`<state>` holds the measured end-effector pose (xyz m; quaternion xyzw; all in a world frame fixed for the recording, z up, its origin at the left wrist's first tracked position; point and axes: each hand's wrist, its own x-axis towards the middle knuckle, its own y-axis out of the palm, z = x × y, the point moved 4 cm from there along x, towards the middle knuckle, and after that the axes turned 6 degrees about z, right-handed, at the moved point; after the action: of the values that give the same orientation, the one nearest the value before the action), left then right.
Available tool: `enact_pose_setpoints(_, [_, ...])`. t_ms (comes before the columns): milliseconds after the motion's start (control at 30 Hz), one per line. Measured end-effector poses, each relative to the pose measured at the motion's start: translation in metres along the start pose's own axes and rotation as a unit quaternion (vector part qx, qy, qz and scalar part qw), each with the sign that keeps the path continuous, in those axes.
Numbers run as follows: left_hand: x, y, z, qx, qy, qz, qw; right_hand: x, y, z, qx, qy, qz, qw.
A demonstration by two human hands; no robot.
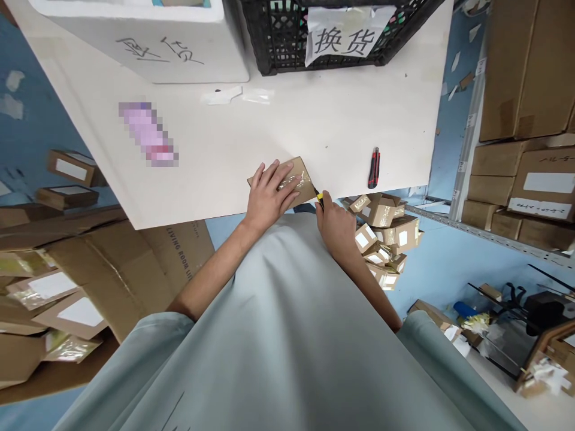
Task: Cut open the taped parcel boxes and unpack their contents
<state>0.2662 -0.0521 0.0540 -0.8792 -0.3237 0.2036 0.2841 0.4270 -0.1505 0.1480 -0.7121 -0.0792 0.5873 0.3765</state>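
Note:
A small brown cardboard box [303,190] with clear tape across it lies at the front edge of the white table [278,131]. My left hand [271,194] rests on top of it, fingers spread and stretched out over the tape. In my right hand [336,224] is a yellow and black utility knife [320,198], gripped with the fingers wrapped round it. The knife's tip end is at the box's right side; whether the blade is in the cardboard I cannot tell. A second utility knife, red and black [374,168], lies on the table to the right.
A white foam box [197,57] and a black plastic crate [287,60] stand at the table's back. Tape scraps [258,96] and a blurred pink item [148,134] lie on the table. Parcels fill a large carton [117,269] at left; more parcels [381,233] are piled below right, beside shelving [467,114].

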Motion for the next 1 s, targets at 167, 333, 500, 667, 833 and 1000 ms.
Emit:
enact_pose_setpoints(167, [0.000,0.002,-0.001,-0.001,0.006,-0.002,1.000,-0.010,0.008,-0.006,0.005,0.010,0.009,1.000])
enact_pose_setpoints(333, [-0.001,-0.001,0.004,-0.001,0.015,0.004,1.000,-0.021,0.007,-0.015,0.043,0.000,-0.006,0.999])
enact_pose_setpoints(500, [-0.026,-0.016,0.027,0.017,0.012,-0.008,1.000,0.016,0.014,-0.039,0.233,-0.045,-0.076,0.968])
enact_pose_setpoints(667, [-0.073,-0.035,0.054,0.048,-0.032,-0.055,0.997,0.106,0.040,-0.038,0.435,-0.078,-0.038,0.896])
enact_pose_setpoints(833, [-0.123,-0.043,0.066,0.067,-0.104,-0.116,0.985,0.147,0.061,-0.004,0.525,-0.119,0.031,0.842])
enact_pose_setpoints(1000, [-0.153,-0.047,0.057,0.023,-0.157,-0.211,0.965,0.135,0.066,0.021,0.521,-0.147,0.068,0.838])
